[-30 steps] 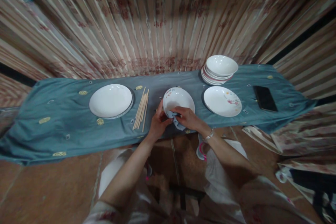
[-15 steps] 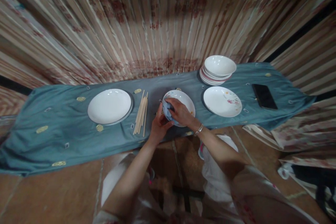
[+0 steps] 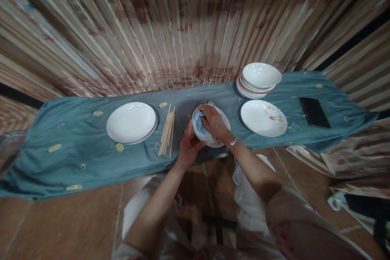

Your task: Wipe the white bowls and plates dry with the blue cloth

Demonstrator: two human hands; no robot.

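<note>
A white plate [image 3: 224,120] with a floral print lies in front of me at the middle of the table. My left hand [image 3: 189,147] grips its near left rim, thumb on top and fingers round the edge. A crumpled light blue cloth [image 3: 199,122] is pressed against the plate's inner left side. My right hand [image 3: 213,122] is closed on that cloth from above, inside the plate. Just left of my left hand lie several wooden chopsticks [image 3: 167,132], loosely side by side.
White plates [image 3: 131,122] are stacked at the left. To the right is a flower-printed plate [image 3: 258,118], with stacked bowls [image 3: 262,75] behind it. Further right lies a black phone [image 3: 315,112]. The narrow table has a green cloth [image 3: 82,134]; a curtain [image 3: 170,28] hangs behind.
My right hand has moved the cloth toward the far part of the plate's left side, and more of the cloth shows. My left hand keeps its hold. The whole view has shifted slightly.
</note>
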